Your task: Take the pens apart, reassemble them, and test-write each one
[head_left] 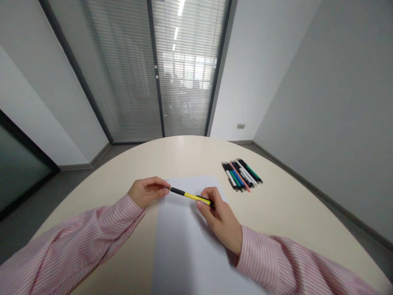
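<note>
A yellow and black pen [190, 196] is held between my two hands, above a white sheet of paper [181, 246]. My left hand [150, 191] pinches its tip end at the black grip. At the other end, the fingers of my right hand [219, 215] close around the yellow barrel near the clip. The pen lies nearly level, its right end slightly nearer to me. Whether a cap is on the tip is hidden by my left fingers.
Several pens [241, 175] in black, white, green, blue and pink lie side by side on the right of the round cream table [190, 153]. Beyond the table stand a glass partition with blinds [132, 90] and a grey wall [331, 102].
</note>
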A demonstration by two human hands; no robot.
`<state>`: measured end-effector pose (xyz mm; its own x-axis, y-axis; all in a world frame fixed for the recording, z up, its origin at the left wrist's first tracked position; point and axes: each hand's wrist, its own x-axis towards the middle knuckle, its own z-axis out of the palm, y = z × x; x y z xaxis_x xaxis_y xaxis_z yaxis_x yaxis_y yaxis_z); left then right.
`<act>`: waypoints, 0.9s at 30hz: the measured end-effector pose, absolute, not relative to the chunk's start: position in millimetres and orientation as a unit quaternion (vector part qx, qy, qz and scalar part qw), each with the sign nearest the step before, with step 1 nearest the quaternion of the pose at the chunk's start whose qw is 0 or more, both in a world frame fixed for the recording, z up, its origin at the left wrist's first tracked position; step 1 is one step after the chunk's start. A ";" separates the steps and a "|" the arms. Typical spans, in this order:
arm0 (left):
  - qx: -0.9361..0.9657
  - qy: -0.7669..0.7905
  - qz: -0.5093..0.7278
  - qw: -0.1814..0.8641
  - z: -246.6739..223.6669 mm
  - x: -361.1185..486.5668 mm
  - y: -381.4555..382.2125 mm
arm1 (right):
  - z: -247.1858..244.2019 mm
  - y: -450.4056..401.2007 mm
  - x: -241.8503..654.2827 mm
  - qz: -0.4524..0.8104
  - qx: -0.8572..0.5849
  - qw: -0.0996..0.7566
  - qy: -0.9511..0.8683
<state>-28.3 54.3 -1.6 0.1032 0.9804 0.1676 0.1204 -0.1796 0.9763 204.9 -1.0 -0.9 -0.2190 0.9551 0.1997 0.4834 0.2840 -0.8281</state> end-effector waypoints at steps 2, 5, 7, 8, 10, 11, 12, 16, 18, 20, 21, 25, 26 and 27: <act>0.590 0.465 0.486 0.446 -0.5 -26.6 53.0 | 0.2 -0.6 205.5 0.318 -0.497 0.367 -0.719; 0.583 0.469 0.484 0.453 1.2 -24.2 50.9 | 2.0 1.1 206.6 0.304 -0.499 0.358 -0.728; 0.582 0.470 0.480 0.459 2.3 -23.2 49.8 | 2.9 2.1 206.6 0.299 -0.508 0.359 -0.724; 0.581 0.470 0.477 0.463 2.8 -23.0 49.4 | 3.1 2.3 206.4 0.298 -0.510 0.362 -0.722; 0.577 0.471 0.474 0.471 3.9 -22.9 49.0 | 3.2 2.2 205.8 0.301 -0.502 0.367 -0.723; 0.575 0.472 0.472 0.473 4.4 -22.9 48.9 | 3.3 2.2 205.5 0.304 -0.495 0.367 -0.726; 0.573 0.475 0.471 0.474 4.8 -22.9 48.8 | 3.4 2.3 205.4 0.307 -0.490 0.368 -0.728; 0.580 0.478 0.473 0.460 5.4 -22.2 48.2 | 4.6 4.0 206.4 0.300 -0.491 0.374 -0.727; 0.585 0.473 0.477 0.455 4.9 -21.5 47.8 | 5.0 4.3 206.6 0.299 -0.497 0.375 -0.723; 0.585 0.471 0.477 0.457 4.2 -20.9 47.4 | 4.5 3.5 206.2 0.309 -0.497 0.379 -0.717; 0.583 0.469 0.476 0.461 3.8 -20.7 47.2 | 4.0 3.0 205.8 0.313 -0.494 0.385 -0.714; 0.575 0.457 0.476 0.485 3.5 -20.2 46.2 | 3.3 2.4 204.6 0.319 -0.476 0.394 -0.718; 0.574 0.457 0.474 0.488 3.7 -20.1 45.7 | 3.9 2.9 204.6 0.319 -0.478 0.386 -0.722; 0.573 0.459 0.470 0.490 3.9 -20.0 45.2 | 4.8 3.5 204.6 0.316 -0.483 0.377 -0.724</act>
<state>-20.0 45.2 3.9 0.1370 0.9865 0.0899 0.0661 -0.0996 0.9928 204.6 3.5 4.8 -0.2485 0.9383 0.2405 0.4609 0.3330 -0.8226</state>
